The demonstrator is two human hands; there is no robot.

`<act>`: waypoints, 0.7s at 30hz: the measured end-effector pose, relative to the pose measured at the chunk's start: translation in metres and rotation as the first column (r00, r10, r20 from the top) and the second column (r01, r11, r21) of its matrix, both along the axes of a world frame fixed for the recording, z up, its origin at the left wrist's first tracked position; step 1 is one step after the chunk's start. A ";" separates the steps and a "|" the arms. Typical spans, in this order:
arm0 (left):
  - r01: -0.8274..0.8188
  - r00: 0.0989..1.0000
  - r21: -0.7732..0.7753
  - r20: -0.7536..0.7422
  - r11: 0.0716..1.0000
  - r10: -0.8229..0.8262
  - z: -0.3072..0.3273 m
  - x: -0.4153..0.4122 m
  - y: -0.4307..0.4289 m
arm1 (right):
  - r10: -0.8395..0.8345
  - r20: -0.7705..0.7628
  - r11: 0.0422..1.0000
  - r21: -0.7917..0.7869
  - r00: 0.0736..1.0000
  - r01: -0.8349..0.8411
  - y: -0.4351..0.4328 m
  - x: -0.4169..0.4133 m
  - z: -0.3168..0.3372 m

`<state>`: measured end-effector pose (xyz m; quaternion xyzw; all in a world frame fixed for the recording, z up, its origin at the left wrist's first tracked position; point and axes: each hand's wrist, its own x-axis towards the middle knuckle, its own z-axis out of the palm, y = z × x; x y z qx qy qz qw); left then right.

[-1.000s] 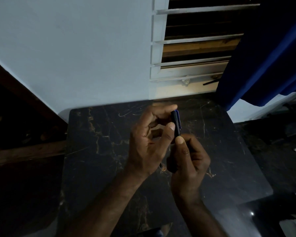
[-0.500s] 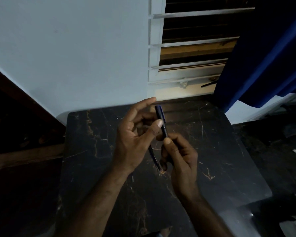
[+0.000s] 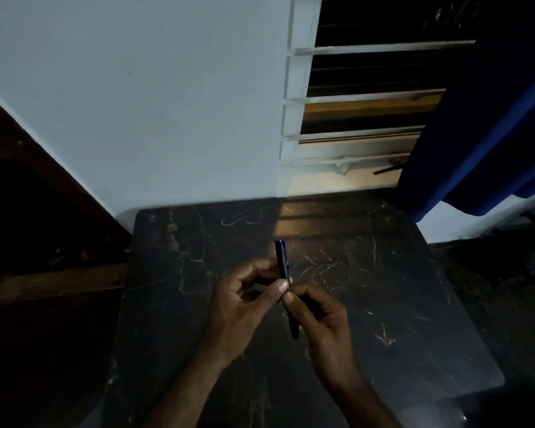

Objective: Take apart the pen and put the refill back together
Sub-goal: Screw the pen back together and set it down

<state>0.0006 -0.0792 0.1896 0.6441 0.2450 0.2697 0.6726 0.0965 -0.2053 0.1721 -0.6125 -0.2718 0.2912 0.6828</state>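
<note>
A dark blue pen (image 3: pixel 283 261) is held nearly upright above the black marble table (image 3: pixel 173 267), its capped end pointing away from me. My left hand (image 3: pixel 244 307) pinches the pen near its middle between thumb and fingers. Just below that, my right hand (image 3: pixel 318 322) grips the lower barrel, whose end (image 3: pixel 294 332) pokes out past the palm. The two thumbs almost touch on the pen. The refill is not visible.
The table stands against a pale wall, with a louvred window (image 3: pixel 352 118) behind it and a blue curtain (image 3: pixel 491 134) at the right. Dark wooden furniture (image 3: pixel 44 227) lies to the left. Dark floor lies to the right of the table.
Both hands have shifted lower in view with the pen. The left fingers, spread half a second ago, have closed onto the pen, and the pen now stands more upright.
</note>
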 end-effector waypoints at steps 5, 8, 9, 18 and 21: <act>-0.094 0.992 -0.138 0.074 0.986 0.105 0.009 0.004 0.005 | 0.036 -0.001 0.999 0.039 0.999 -0.036 -0.001 0.004 0.007; -0.194 0.969 -0.241 0.106 0.951 0.225 0.017 0.010 0.013 | 0.003 -0.008 1.000 0.016 1.000 -0.003 -0.004 0.017 0.020; -0.221 0.961 -0.252 0.106 0.942 0.254 0.021 0.011 0.016 | -0.019 0.004 1.000 0.005 1.000 0.019 -0.006 0.024 0.026; -0.173 0.971 -0.060 0.158 0.983 0.181 0.049 0.014 0.003 | 0.081 0.133 0.990 0.103 0.988 -0.095 0.004 0.027 0.075; -0.185 0.967 -0.038 0.168 0.982 0.189 0.052 0.014 0.001 | 0.045 0.135 0.986 0.151 0.990 -0.065 0.009 0.023 0.075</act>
